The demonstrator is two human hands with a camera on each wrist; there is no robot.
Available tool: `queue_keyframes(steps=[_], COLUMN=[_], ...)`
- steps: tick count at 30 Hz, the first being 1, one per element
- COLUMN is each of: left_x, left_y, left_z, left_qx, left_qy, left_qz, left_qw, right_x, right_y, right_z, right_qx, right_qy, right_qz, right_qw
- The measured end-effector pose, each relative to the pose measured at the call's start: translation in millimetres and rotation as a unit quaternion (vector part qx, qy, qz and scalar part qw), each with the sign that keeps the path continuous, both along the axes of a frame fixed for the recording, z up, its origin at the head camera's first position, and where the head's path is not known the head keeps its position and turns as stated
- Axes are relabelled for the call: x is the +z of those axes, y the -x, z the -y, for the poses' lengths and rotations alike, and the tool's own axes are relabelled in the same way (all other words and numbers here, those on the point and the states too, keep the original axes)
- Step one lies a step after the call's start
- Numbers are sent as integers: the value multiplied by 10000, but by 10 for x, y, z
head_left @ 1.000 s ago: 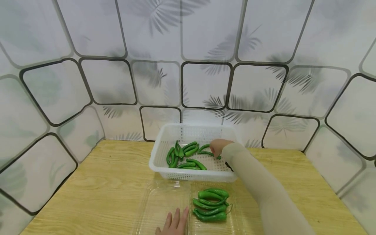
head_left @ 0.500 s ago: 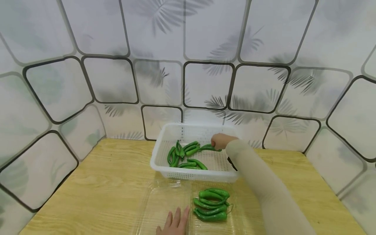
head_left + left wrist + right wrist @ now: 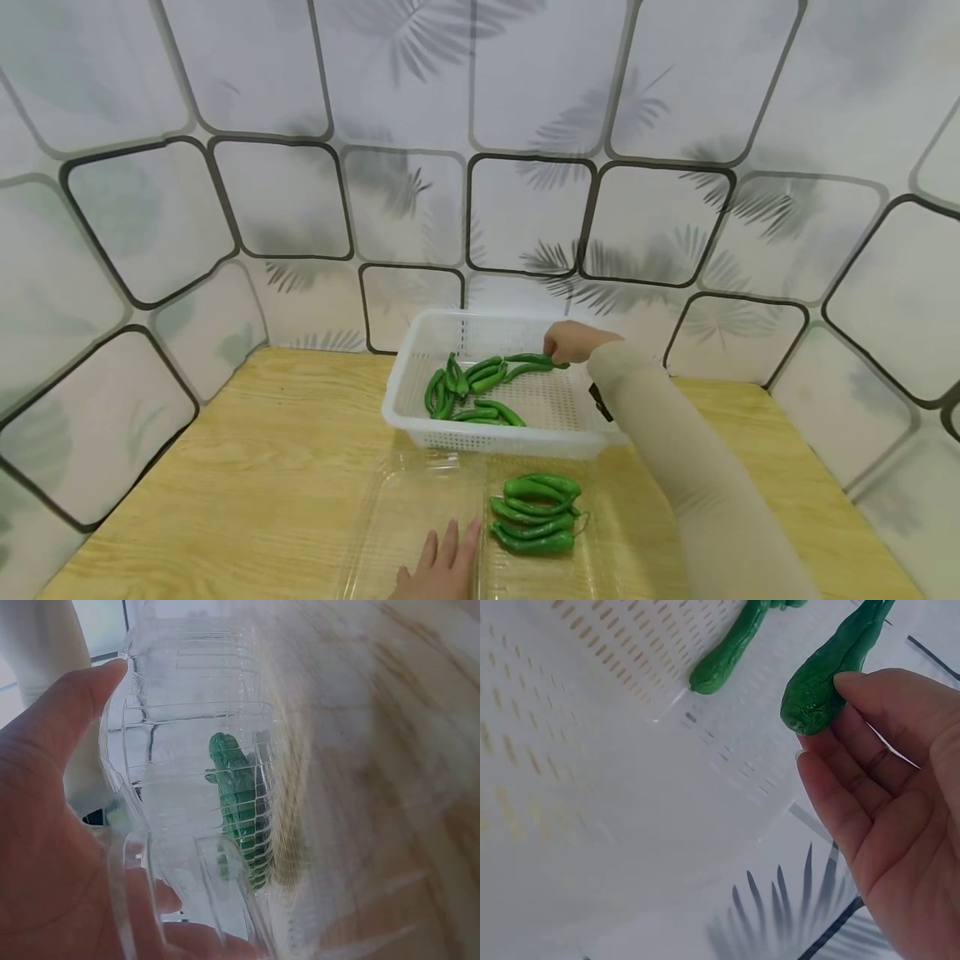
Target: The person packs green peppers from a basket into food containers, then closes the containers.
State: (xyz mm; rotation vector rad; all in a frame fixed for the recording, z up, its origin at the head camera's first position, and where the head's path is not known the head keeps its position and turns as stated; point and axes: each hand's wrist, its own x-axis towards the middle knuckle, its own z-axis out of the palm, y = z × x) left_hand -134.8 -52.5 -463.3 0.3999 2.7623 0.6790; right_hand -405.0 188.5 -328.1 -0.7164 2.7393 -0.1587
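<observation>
Green pepper (image 3: 821,686), pinched in our right hand (image 3: 573,342), has shifted toward the white basket's (image 3: 495,442) back-right corner; we seemingly have it picked, not yet placed. Our left hand (image 3: 438,567) rests, fingers extended, on the clear container (image 3: 423,492).

Head view: bottom edge cuts off left hand (image 3: 437,575) and clear container (image 3: 416,496). Right wrist view: top edge crops held pepper (image 3: 821,686).

From above, we have room in the white perforated basket (image 3: 495,437) between the front green chili peppers (image 3: 504,411) and the sleeved right forearm (image 3: 675,433); the right hand (image 3: 576,342) blocks its back right.
</observation>
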Motion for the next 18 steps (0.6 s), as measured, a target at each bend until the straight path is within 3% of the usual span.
queue_keyframes(steps=[7, 18], left_x=[64, 141], left_y=[-22, -19], left_z=[16, 31], left_qx=[-81, -202], left_qy=[-89, -6], left_qz=[69, 144], left_qw=[9999, 9997], right_x=[97, 247], right_y=[-93, -368], right_z=[-23, -17], right_qx=[64, 161], right_qy=[101, 179], right_qz=[39, 117], right_qw=[9999, 9996])
